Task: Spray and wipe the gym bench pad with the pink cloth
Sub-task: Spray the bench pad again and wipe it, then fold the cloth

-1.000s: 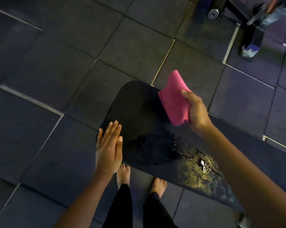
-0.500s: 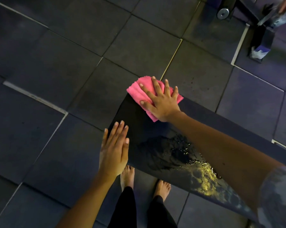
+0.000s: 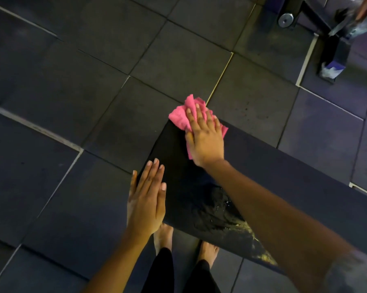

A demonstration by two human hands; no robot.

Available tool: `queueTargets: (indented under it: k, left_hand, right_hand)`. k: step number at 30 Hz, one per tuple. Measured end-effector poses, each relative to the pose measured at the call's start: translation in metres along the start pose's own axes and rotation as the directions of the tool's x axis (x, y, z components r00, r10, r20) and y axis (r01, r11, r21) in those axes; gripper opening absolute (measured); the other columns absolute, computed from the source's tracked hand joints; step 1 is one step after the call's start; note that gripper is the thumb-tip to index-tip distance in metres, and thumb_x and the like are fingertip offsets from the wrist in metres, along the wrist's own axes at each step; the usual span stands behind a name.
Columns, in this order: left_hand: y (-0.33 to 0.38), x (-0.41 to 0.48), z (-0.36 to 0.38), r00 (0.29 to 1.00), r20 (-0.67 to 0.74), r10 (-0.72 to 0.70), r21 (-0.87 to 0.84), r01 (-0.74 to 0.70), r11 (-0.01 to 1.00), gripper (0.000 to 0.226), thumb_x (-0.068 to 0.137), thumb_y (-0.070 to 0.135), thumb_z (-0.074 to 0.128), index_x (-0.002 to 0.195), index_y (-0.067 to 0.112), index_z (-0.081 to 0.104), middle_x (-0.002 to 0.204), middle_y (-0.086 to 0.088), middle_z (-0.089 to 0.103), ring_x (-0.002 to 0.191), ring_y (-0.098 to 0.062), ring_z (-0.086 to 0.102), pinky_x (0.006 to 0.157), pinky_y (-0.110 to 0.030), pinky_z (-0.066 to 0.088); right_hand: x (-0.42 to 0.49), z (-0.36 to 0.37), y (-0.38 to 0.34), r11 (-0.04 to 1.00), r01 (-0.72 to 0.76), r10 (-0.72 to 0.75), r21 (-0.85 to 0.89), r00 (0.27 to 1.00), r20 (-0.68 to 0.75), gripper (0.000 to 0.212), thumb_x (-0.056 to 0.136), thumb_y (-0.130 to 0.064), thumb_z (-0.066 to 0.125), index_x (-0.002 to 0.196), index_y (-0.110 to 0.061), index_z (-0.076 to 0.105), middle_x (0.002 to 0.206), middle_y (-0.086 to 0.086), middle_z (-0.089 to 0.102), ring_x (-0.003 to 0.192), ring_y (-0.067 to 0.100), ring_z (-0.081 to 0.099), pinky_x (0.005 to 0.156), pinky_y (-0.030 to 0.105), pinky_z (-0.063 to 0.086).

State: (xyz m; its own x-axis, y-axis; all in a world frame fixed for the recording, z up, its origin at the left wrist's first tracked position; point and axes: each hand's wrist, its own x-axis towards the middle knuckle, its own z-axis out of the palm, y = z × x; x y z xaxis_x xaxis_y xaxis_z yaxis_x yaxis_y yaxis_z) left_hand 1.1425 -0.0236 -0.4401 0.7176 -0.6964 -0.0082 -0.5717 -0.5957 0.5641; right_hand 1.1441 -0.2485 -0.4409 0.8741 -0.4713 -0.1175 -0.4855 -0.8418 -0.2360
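Cloth: the pink cloth (image 3: 179, 118) lies bunched on the far corner of the bench pad (image 3: 174, 155), at its end, one edge overhanging.
Right hand: the right hand (image 3: 205, 142) lies flat on the cloth, fingers (image 3: 199, 115) spread and nearly straight, pressing rather than gripping.
Left hand: the left hand (image 3: 145, 201) is flat with fingers straight and together, holding nothing, at the near corner; it may touch the pad or hover just above it.
Long axis: the pad runs from this end toward the lower right, under the right forearm.
Wet patch: the wet patch (image 3: 216, 210) lies along that axis, on the wrist side of the cloth.
Coming move: probably a drag back along the pad into the wet.
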Motion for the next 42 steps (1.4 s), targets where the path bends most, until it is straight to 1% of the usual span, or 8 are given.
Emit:
queueTargets:
  k: [7,13,19,23,26,30,35,42]
  left_hand:
    - [-0.004,0.002,0.007,0.998,-0.069,0.012,-0.021,-0.013,1.0,0.047,0.1,0.028,0.026,0.14,0.01,0.043,0.15,-0.003,0.038,0.143,-0.015,0.027,0.119,-0.041,0.015]
    - [-0.001,-0.003,0.004,0.982,-0.17,-0.077,-0.207,0.041,0.977,0.044,0.1,0.024,0.03,0.141,0.01,0.041,0.151,-0.001,0.034,0.144,-0.013,0.023,0.12,-0.038,0.013]
    - [-0.004,-0.033,0.005,0.958,-0.17,-0.229,-0.348,0.159,0.924,0.047,0.099,0.027,0.031,0.142,0.009,0.038,0.153,-0.001,0.03,0.145,-0.011,0.018,0.118,-0.026,0.016]
    - [-0.01,-0.054,0.011,0.973,-0.124,-0.197,-0.324,0.148,0.934,0.053,0.1,0.038,0.025,0.148,0.014,0.026,0.157,0.007,0.016,0.145,-0.003,0.006,0.11,-0.005,0.006]
    - [-0.008,-0.056,0.009,0.927,-0.104,-0.361,-0.561,0.245,0.791,0.064,0.094,0.056,0.024,0.146,0.02,0.031,0.154,0.008,0.026,0.14,0.005,0.017,0.107,-0.002,0.015]
    - [-0.01,-0.052,-0.004,0.875,-0.069,-0.48,-0.808,0.233,0.542,0.069,0.091,0.061,0.024,0.134,0.015,0.053,0.141,0.005,0.05,0.13,0.004,0.04,0.106,-0.012,0.029]
    - [-0.013,-0.063,-0.016,0.875,0.052,-0.482,-0.839,0.3,0.454,0.065,0.092,0.055,0.025,0.139,0.014,0.046,0.142,0.001,0.049,0.131,-0.002,0.043,0.11,-0.026,0.031]
    - [-0.014,-0.062,-0.016,0.933,0.074,-0.352,-0.545,0.334,0.77,0.065,0.091,0.055,0.025,0.144,0.019,0.037,0.154,0.007,0.029,0.143,-0.001,0.016,0.116,-0.021,0.014]
  right_hand:
    - [-0.018,-0.002,0.006,0.962,0.269,-0.263,-0.044,0.96,0.098,0.062,0.097,-0.045,0.018,0.155,-0.024,0.009,0.163,0.005,0.008,0.15,0.022,0.0,0.121,0.04,-0.003]
    - [-0.044,-0.005,-0.013,0.996,0.069,-0.072,0.047,0.995,0.07,0.06,0.102,-0.034,0.032,0.155,-0.019,0.008,0.163,0.009,-0.001,0.15,0.026,-0.008,0.122,0.041,-0.006]
    - [-0.122,0.001,-0.004,0.879,0.475,-0.473,0.045,0.857,0.202,0.062,0.101,-0.034,0.037,0.155,-0.02,0.01,0.162,0.006,0.001,0.15,0.027,-0.007,0.122,0.043,-0.005]
    - [-0.109,0.01,-0.029,0.957,0.288,-0.289,0.026,0.95,0.12,0.059,0.102,-0.036,0.029,0.155,-0.022,0.006,0.163,0.005,-0.003,0.15,0.025,-0.01,0.122,0.042,-0.008]
    - [-0.097,0.018,-0.06,0.981,0.178,-0.184,0.072,0.977,0.104,0.059,0.102,-0.038,0.026,0.155,-0.024,0.005,0.163,0.004,-0.007,0.149,0.025,-0.015,0.12,0.041,-0.013]
    - [-0.11,0.021,-0.071,0.9,0.432,-0.436,0.061,0.886,0.16,0.059,0.102,-0.035,0.033,0.155,-0.024,0.01,0.163,0.005,0.003,0.149,0.024,-0.01,0.122,0.045,-0.007]
    - [-0.149,0.014,-0.046,0.831,0.553,-0.553,0.061,0.81,0.196,0.057,0.101,-0.033,0.038,0.154,-0.024,0.019,0.162,0.004,0.013,0.151,0.025,0.001,0.123,0.045,0.002]
    - [-0.159,0.006,-0.021,0.998,0.023,-0.025,0.06,0.999,0.023,0.056,0.099,-0.03,0.029,0.154,-0.018,0.02,0.162,0.009,0.012,0.15,0.028,0.005,0.123,0.044,0.002]
